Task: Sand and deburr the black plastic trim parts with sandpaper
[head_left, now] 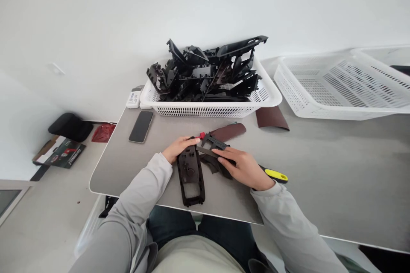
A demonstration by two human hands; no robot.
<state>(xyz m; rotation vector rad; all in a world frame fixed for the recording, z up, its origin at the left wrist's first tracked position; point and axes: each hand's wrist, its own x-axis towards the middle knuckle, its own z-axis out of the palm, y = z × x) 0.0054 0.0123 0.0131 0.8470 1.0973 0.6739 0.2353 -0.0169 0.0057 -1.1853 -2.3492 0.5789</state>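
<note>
A long black plastic trim panel with a rectangular opening near its lower end stands close to the table's front edge. My left hand is closed on its upper end. In my right hand is a flat file, its black-and-yellow handle sticking out past the wrist. The file's tip meets or nearly meets the panel's upper right edge; exact contact cannot be made out. Just behind the file lies a dark caliper, partly covered by my right hand. Dark scraps rest below the file.
A white basket heaped with black plastic parts stands at the back, with further white baskets to its right. Brown sandpaper sheets and a brown strip lie before them. A phone rests at left.
</note>
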